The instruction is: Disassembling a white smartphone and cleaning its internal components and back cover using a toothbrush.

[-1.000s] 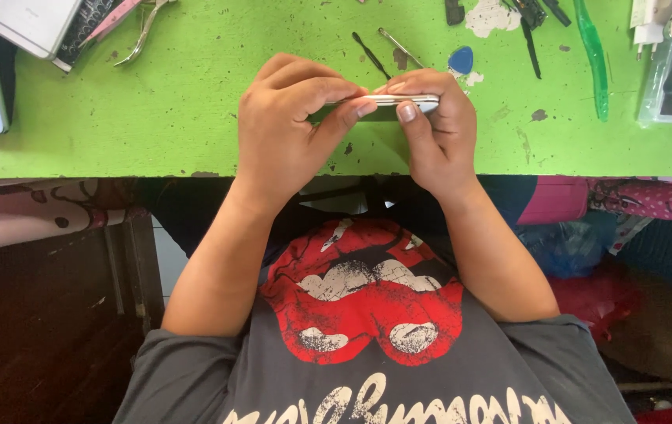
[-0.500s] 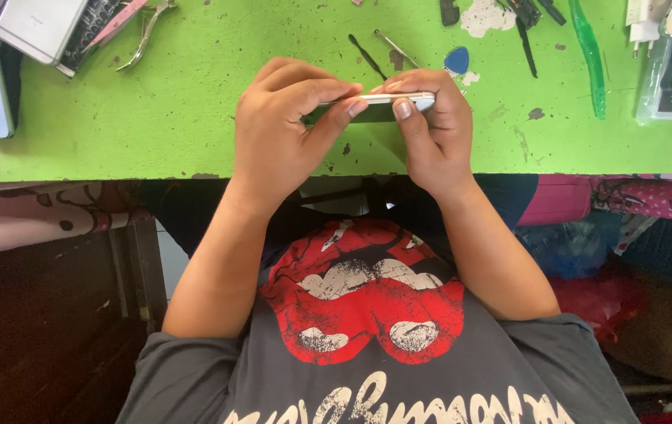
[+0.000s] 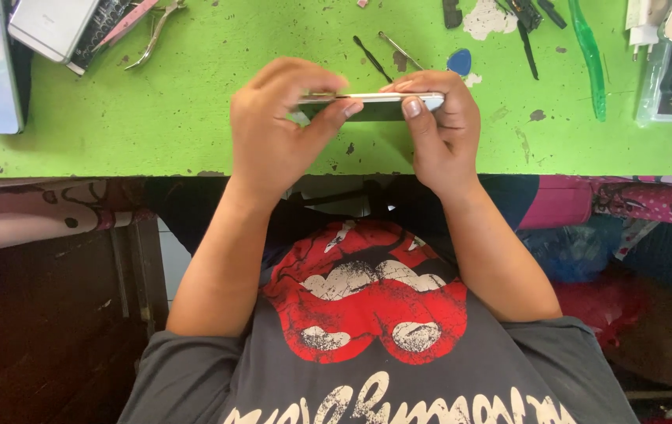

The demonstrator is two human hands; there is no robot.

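Green paint, chipped and stained, covers the surface [image 3: 195, 118] where the work sits. At its far left corner lie a silver phone [image 3: 53, 27] and small cutters [image 3: 159, 23], well clear of the hands. The left hand [image 3: 273, 133] curls closed over the left end of a slim phone [image 3: 375, 100] held edge-on, thumb pressed underneath. The right hand [image 3: 442, 129] clamps the right end, thumb on the near side and fingers over the top. The phone hangs just above the surface, near its front edge and about mid-width.

The grip is only on the narrow rim, so a hard squeeze or twist could flex the body or crack the glass. A slip could drop it onto the surface or past the front edge into the lap. Just behind the hands lie thin metal picks [image 3: 387, 53] and a blue pick [image 3: 459, 61]; a push forward would knock them. Open room lies to the left of the hands and between the right hand and the green pry tool [image 3: 591, 59].
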